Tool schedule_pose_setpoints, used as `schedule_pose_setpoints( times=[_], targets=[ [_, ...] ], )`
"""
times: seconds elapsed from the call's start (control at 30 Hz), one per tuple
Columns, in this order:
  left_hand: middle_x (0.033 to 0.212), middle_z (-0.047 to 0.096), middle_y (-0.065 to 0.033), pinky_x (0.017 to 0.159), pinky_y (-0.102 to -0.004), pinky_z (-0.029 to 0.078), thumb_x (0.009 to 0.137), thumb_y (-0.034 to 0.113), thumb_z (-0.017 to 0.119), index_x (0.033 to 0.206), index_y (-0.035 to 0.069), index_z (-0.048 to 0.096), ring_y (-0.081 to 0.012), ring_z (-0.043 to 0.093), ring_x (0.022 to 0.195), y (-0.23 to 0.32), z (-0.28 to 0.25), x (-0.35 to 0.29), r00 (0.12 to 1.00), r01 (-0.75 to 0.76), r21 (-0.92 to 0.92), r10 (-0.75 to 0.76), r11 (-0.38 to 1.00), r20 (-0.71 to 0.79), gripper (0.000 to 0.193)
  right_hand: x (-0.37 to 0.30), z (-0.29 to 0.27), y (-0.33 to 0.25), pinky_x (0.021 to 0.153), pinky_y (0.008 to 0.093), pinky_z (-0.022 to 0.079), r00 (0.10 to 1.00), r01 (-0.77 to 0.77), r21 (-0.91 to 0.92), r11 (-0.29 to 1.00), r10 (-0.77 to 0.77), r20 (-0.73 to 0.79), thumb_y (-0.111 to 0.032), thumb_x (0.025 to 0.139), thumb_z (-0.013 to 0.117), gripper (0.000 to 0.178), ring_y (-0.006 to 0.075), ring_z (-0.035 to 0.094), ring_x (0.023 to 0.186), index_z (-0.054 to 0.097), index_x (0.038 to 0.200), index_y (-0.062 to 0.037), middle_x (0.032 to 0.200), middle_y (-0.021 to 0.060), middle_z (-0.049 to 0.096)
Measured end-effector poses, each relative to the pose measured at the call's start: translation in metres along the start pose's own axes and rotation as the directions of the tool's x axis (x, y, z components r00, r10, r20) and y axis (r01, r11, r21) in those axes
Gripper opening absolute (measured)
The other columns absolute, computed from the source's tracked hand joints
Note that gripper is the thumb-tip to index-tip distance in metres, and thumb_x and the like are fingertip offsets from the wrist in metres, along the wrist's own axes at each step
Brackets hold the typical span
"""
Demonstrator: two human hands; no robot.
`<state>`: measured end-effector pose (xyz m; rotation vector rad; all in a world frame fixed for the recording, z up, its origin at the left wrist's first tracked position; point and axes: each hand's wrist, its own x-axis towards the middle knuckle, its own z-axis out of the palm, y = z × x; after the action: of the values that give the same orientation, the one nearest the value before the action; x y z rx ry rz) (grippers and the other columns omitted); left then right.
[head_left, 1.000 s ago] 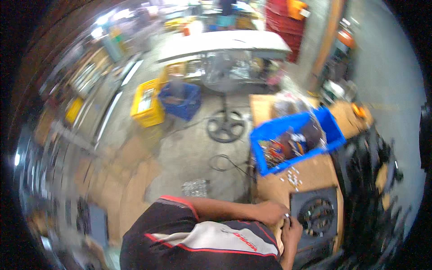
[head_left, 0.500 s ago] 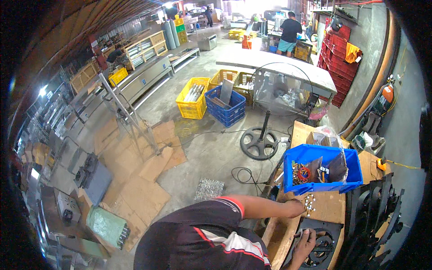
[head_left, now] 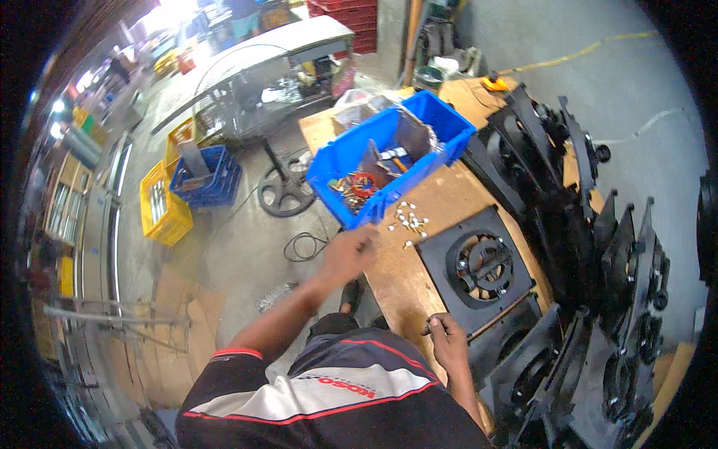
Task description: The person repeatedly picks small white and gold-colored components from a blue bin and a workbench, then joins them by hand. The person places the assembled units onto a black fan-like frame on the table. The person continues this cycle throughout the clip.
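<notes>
My left hand [head_left: 350,256] hangs over the near left edge of the wooden workbench [head_left: 396,280], just below the blue bin [head_left: 340,161]. Its fingers are smeared by motion. Several small white-capped fasteners [head_left: 410,219] lie loose on the wood to its right. A square black panel with a round fan-like opening [head_left: 449,258] lies flat on the bench. My right hand [head_left: 449,343] rests at that panel's near left corner, thumb and fingers pinched together. Something small and dark may be between them; I cannot make it out.
Inside the bin are a red ring [head_left: 363,185], mixed small hardware and brown dividers. Stacked black panels [head_left: 535,165] crowd the bench's right side. A black handwheel-like base [head_left: 284,196] and a cable [head_left: 305,247] are on the floor, with yellow [head_left: 168,224] and dark blue crates [head_left: 217,187] beyond.
The view has swung to the right, towards the bench. My left hand has come away from the loose fasteners; my right hand has drawn back from over the panel to its near corner.
</notes>
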<state>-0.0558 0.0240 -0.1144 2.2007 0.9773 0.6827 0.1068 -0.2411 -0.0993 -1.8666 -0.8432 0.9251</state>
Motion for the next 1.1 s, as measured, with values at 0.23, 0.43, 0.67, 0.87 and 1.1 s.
schedule_pose_setpoints(
  times=[0.23,0.43,0.67,0.87,1.1],
  targets=[
    [0.094,0.073,-0.0184,0.075,-0.0445,0.056,0.088,0.018,0.064,0.104,0.004,0.072,-0.0313,0.073,0.086,-0.063,-0.025,0.138,1.0,0.028,0.236,-0.026,0.971,-0.011,0.023,-0.01,0.004,0.005,0.075,0.036,0.052,0.999,0.033,0.013,0.999,-0.033,-0.024,-0.021,0.098,0.059,0.025,0.0269,0.069,0.08,0.066,0.099,0.0022,0.085,0.0187,0.069],
    [0.115,0.07,-0.0184,0.085,-0.0463,0.056,0.087,0.018,0.063,0.107,0.005,0.073,-0.0347,0.069,0.105,-0.1,0.029,0.168,0.879,0.033,0.729,-0.367,0.684,0.304,0.026,-0.008,-0.002,0.012,0.08,0.0417,0.053,0.996,0.082,-0.12,0.989,-0.086,-0.026,-0.025,0.097,0.057,0.028,0.0387,0.068,0.089,0.067,0.101,0.0004,0.094,0.0227,0.07],
    [0.115,0.07,-0.0188,0.086,-0.0454,0.057,0.085,0.016,0.065,0.106,0.005,0.073,-0.0344,0.07,0.104,-0.117,0.035,0.175,0.882,0.066,0.711,-0.374,0.7,0.286,0.026,-0.015,-0.017,0.03,0.08,0.0435,0.052,1.0,-0.014,-0.146,0.989,0.013,-0.014,-0.025,0.096,0.057,0.027,0.0396,0.067,0.091,0.067,0.104,-0.002,0.095,0.0224,0.07],
    [0.105,0.072,-0.02,0.081,-0.047,0.058,0.081,0.015,0.066,0.099,0.004,0.074,-0.0352,0.071,0.1,-0.107,0.022,0.171,0.895,0.013,0.732,-0.334,0.681,0.295,0.023,-0.017,-0.019,0.036,0.077,0.0396,0.052,1.0,0.0,-0.138,0.99,-0.001,-0.011,-0.025,0.097,0.057,0.027,0.0315,0.068,0.085,0.067,0.103,-0.0012,0.09,0.0178,0.071],
    [0.101,0.072,-0.0203,0.082,-0.0479,0.056,0.083,0.024,0.067,0.098,0.003,0.072,-0.036,0.07,0.097,-0.065,-0.001,0.161,0.925,0.048,0.644,-0.277,0.764,0.26,0.026,-0.011,-0.018,0.035,0.07,0.0324,0.051,0.998,0.067,-0.153,0.986,-0.066,0.014,-0.021,0.098,0.058,0.024,0.0185,0.069,0.075,0.066,0.101,0.0009,0.08,0.0103,0.071]
  ],
)
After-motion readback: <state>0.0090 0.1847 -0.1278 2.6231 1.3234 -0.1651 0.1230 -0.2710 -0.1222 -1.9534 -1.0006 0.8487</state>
